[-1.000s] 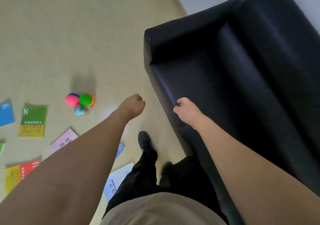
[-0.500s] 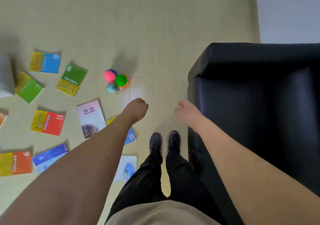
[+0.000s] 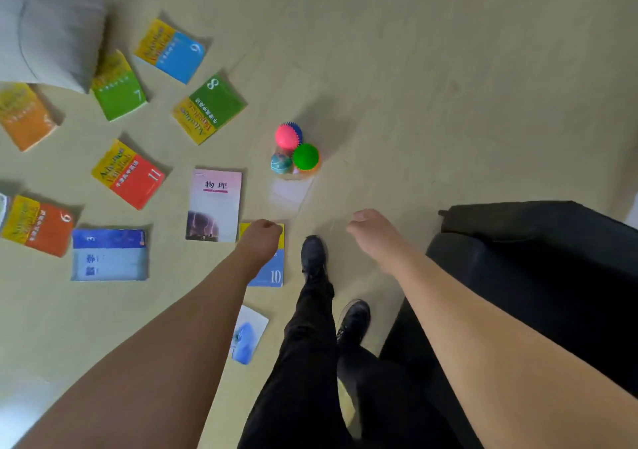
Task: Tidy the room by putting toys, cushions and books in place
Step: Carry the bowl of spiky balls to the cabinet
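Several books lie scattered on the beige floor: a green one numbered 8 (image 3: pixel 210 108), a red one numbered 11 (image 3: pixel 131 174), a pink physics book (image 3: pixel 214 205) and a blue one numbered 10 (image 3: pixel 271 269). A cluster of spiky toy balls (image 3: pixel 295 153) in pink, green and teal sits ahead of my feet. A grey cushion (image 3: pixel 48 37) lies at the far left. My left hand (image 3: pixel 262 241) hangs in a loose fist over the blue book, holding nothing. Beside it my right hand (image 3: pixel 374 234) is curled and empty.
A black sofa (image 3: pixel 538 276) stands at my right, its armrest close to my right forearm. My legs and black shoes (image 3: pixel 314 255) are mid-step on the floor between the books and the sofa. More books lie along the left edge.
The view has swung left, away from the sofa and toward the books and cushion. My feet have stepped apart. Both hands stay curled and empty.
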The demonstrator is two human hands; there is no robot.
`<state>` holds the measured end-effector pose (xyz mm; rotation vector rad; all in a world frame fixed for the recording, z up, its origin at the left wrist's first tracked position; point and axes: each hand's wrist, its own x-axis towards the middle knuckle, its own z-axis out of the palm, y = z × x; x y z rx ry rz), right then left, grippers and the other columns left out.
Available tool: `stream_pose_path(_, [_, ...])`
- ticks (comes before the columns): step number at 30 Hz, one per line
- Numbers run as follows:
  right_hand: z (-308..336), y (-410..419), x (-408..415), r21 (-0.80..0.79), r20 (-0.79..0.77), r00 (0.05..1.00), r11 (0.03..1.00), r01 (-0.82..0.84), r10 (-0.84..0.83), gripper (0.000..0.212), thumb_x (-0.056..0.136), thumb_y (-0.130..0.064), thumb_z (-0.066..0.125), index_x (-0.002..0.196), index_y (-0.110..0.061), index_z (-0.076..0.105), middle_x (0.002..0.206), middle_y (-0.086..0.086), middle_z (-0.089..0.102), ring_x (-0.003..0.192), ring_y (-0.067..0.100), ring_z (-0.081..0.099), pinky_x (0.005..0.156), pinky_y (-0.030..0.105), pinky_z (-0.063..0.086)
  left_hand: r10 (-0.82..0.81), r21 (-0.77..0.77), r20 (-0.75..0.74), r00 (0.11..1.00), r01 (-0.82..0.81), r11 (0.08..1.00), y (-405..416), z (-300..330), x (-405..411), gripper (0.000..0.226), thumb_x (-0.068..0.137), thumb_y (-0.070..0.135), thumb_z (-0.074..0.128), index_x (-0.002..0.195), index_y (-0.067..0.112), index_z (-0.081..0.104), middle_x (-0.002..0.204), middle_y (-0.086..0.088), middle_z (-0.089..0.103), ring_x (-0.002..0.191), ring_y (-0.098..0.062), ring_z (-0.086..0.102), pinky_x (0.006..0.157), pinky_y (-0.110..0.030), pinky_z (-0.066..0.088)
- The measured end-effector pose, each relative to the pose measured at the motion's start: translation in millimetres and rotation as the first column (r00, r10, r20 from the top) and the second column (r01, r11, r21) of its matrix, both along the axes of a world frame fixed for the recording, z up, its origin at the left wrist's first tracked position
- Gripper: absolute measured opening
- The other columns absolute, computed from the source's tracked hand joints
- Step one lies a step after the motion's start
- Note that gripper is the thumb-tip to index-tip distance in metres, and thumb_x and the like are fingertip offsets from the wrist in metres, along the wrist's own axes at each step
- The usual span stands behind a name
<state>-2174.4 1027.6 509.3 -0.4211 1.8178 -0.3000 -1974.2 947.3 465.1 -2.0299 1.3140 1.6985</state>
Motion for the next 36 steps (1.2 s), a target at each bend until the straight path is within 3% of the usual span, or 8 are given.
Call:
stream_pose_path(4, [-100.0, -68.4, -8.9, 0.021, -0.004, 0.998, 0.998, -0.056, 0.056, 0.047, 0.094, -0.018, 0.045, 0.141, -0.015, 0.042, 0.143, 0.004, 0.046, 0.124, 0.022, 0.048, 0.092, 0.028, 0.038, 0.170, 0.061, -0.027, 0.985, -0.168, 0.984, -57.5, -95.8, -6.6, 0.021, 0.100, 0.012, 0.042, 0.106, 0.004, 0.061, 0.111, -0.015, 0.060, 0.085, -0.025, 0.056, 0.073, -0.035, 0.039])
stream_pose_path(8, [-241.9, -120.8, -17.4, 0.055, 0.018, 0.998, 0.997, -0.062, 0.061, 0.047, 0.095, -0.016, 0.043, 0.142, -0.017, 0.041, 0.138, 0.003, 0.048, 0.097, 0.015, 0.053, 0.083, 0.028, 0.040, 0.453, 0.109, -0.064, 0.889, -0.445, 0.889, -99.3, -225.5, -28.6, 0.015, 0.101, 0.013, 0.046, 0.110, 0.007, 0.056, 0.105, -0.012, 0.061, 0.087, -0.028, 0.057, 0.068, -0.032, 0.043])
stream_pose_path(15, [-481.4, -174.7, -36.3, 0.153, 0.054, 0.992, 0.983, 0.105, -0.114, 0.034, 0.093, -0.012, 0.044, 0.124, -0.020, 0.055, 0.115, 0.007, 0.057, 0.100, 0.026, 0.060, 0.074, 0.031, 0.049, 0.595, 0.158, 0.009, 0.804, -0.588, 0.793, -137.7, -456.8, -43.3, 0.019, 0.101, 0.009, 0.046, 0.085, 0.017, 0.054, 0.104, -0.010, 0.058, 0.083, -0.026, 0.057, 0.065, -0.029, 0.040])
stream_pose_path(19, [-578.7, -197.4, -31.4, 0.150, 0.072, 0.985, 0.978, 0.146, -0.158, 0.039, 0.094, -0.014, 0.054, 0.133, -0.017, 0.051, 0.129, 0.009, 0.058, 0.110, 0.027, 0.060, 0.098, 0.042, 0.049, 0.669, 0.158, -0.041, 0.743, -0.656, 0.738, -155.0, -540.0, -45.2, 0.016, 0.097, 0.012, 0.055, 0.113, 0.014, 0.058, 0.105, -0.008, 0.063, 0.087, -0.025, 0.061, 0.075, -0.032, 0.048])
stream_pose_path(24, [-621.8, -221.0, -6.1, 0.163, 0.221, 0.930, 0.951, 0.263, -0.295, 0.015, 0.097, -0.004, 0.051, 0.107, -0.010, 0.061, 0.122, 0.014, 0.065, 0.114, 0.032, 0.061, 0.103, 0.042, 0.045, 0.706, 0.144, -0.120, 0.698, -0.692, 0.708, -169.2, -583.1, -53.0, 0.022, 0.098, 0.004, 0.047, 0.118, 0.014, 0.051, 0.100, -0.011, 0.071, 0.083, -0.027, 0.067, 0.085, -0.040, 0.055])
stream_pose_path(29, [-637.6, -230.3, 4.9, 0.114, 0.150, 0.920, 0.931, 0.347, -0.361, 0.023, 0.094, 0.000, 0.052, 0.114, 0.006, 0.061, 0.095, 0.016, 0.070, 0.069, 0.017, 0.060, 0.057, 0.022, 0.041, 0.743, 0.102, -0.141, 0.654, -0.737, 0.668, -177.7, -588.9, -62.3, 0.026, 0.096, -0.006, 0.037, 0.104, 0.013, 0.053, 0.081, -0.009, 0.072, 0.072, -0.020, 0.070, 0.075, -0.033, 0.060])
stream_pose_path(33, [-618.9, -227.1, 14.0, 0.131, 0.188, 0.870, 0.889, 0.438, -0.456, 0.033, 0.100, 0.000, 0.037, 0.129, 0.012, 0.048, 0.127, 0.034, 0.055, 0.116, 0.042, 0.057, 0.081, 0.034, 0.050, 0.825, 0.131, -0.099, 0.556, -0.815, 0.565, -169.5, -574.9, -59.8, 0.025, 0.095, -0.008, 0.035, 0.093, 0.012, 0.050, 0.080, -0.012, 0.071, 0.066, -0.021, 0.069, 0.068, -0.032, 0.060])
stream_pose_path(36, [-598.5, -220.4, 24.5, 0.090, 0.169, 0.905, 0.920, 0.380, -0.391, 0.016, 0.094, 0.005, 0.047, 0.098, -0.001, 0.061, 0.097, 0.021, 0.065, 0.081, 0.026, 0.062, 0.065, 0.026, 0.044, 0.868, 0.153, -0.101, 0.486, -0.854, 0.496, -155.6, -560.5, -45.5, 0.025, 0.093, -0.011, 0.038, 0.093, 0.011, 0.049, 0.079, -0.013, 0.072, 0.062, -0.020, 0.069, 0.062, -0.030, 0.059])
